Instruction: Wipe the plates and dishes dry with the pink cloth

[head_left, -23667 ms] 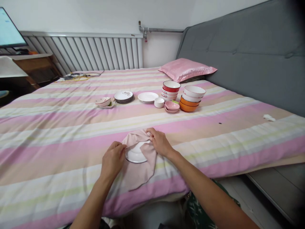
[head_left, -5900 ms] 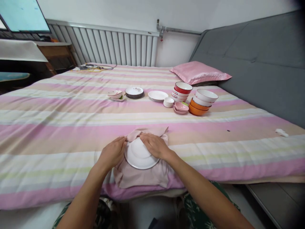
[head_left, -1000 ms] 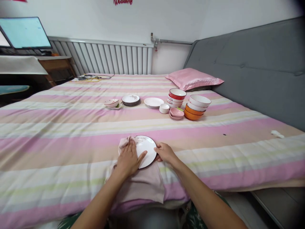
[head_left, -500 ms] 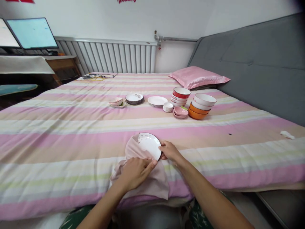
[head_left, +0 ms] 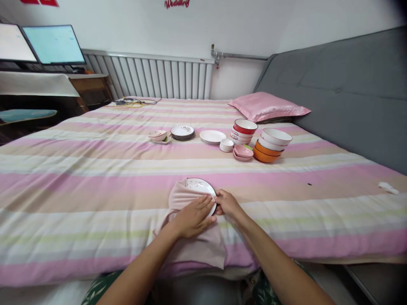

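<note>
A white plate [head_left: 197, 185] with a dark rim and a small floral pattern is at the near side of the bed, partly covered by a pale pink cloth [head_left: 182, 194]. My left hand [head_left: 194, 217] lies flat on the cloth over the plate, fingers stretched toward the right rim and thumb apart. At that right rim, my right hand [head_left: 227, 203] grips the plate with thumb and fingers. The cloth's loose end spreads below my left wrist toward the bed's edge. The plate's lower left part is hidden under cloth and hand.
Farther back on the striped bed [head_left: 95, 178] stand patterned plates [head_left: 182, 132], white plates [head_left: 213, 136], small white dishes [head_left: 226, 145], pink bowls [head_left: 243, 151], red-rimmed bowls [head_left: 244, 126] and orange bowls [head_left: 266, 156]. A pink pillow [head_left: 269, 106] lies near the grey headboard [head_left: 343, 76].
My left hand has slid up and right across the plate, drawing the cloth into folds over more of it. My right hand keeps its grip on the rim. The view has shifted slightly.
</note>
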Available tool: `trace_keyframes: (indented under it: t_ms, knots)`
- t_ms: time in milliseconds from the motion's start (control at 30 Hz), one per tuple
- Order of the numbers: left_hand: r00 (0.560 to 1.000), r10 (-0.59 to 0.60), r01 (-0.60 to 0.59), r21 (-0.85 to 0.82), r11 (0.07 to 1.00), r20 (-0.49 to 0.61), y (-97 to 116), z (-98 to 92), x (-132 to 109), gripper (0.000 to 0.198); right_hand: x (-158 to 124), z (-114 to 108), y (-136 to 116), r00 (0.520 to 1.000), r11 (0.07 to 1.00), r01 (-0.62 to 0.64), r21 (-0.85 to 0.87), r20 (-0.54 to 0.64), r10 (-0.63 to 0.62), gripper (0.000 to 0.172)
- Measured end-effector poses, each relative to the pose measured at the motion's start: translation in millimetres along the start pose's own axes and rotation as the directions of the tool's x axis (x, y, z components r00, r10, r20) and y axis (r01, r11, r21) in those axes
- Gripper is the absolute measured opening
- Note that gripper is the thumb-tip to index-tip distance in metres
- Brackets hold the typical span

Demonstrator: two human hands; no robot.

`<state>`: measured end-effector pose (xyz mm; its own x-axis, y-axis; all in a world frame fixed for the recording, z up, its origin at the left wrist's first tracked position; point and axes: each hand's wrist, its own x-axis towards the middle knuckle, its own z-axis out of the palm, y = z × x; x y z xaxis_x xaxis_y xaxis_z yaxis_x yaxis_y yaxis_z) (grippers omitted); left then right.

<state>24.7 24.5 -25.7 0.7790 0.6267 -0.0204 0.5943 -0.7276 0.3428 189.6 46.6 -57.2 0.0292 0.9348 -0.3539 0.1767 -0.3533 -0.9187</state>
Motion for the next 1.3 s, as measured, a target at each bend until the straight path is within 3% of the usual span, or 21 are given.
trace_keyframes:
  t_ms: [200,433,700,967,1200,1300]
  knots:
    - [0.992,-0.111,0.113,0.053,0.992,-0.052,-6,7.3,6,0.068,1,1,0,1.0,0.999,0.001,-0.033,-0.017,-0.002,0.003]
    - [0.98,-0.19,0.193,0.054,0.98,-0.059,-31,3.4,22,0.065,-2,0,-5,1.0,0.998,-0.004,-0.066,0.002,0.004,0.002]
    - [0.931,-0.332,0.347,0.086,0.934,-0.155,-51,5.4,14,0.068,-5,-1,-12,1.0,0.995,-0.018,-0.103,0.01,0.019,0.004]
    - [0.877,-0.421,0.456,0.126,0.881,-0.232,-37,-1.2,-10,0.075,-4,-2,-11,1.0,0.994,-0.015,-0.111,0.018,0.017,0.003]
    - [0.905,-0.409,0.418,0.073,0.905,-0.116,-10,-28.6,-43,0.063,-5,-2,-12,1.0,0.995,-0.02,-0.097,0.015,0.021,0.004]
    - [0.908,-0.419,0.419,-0.023,0.908,-0.005,4,-46.0,-51,0.061,-5,-1,-12,1.0,0.995,-0.023,-0.096,0.011,0.024,0.004]
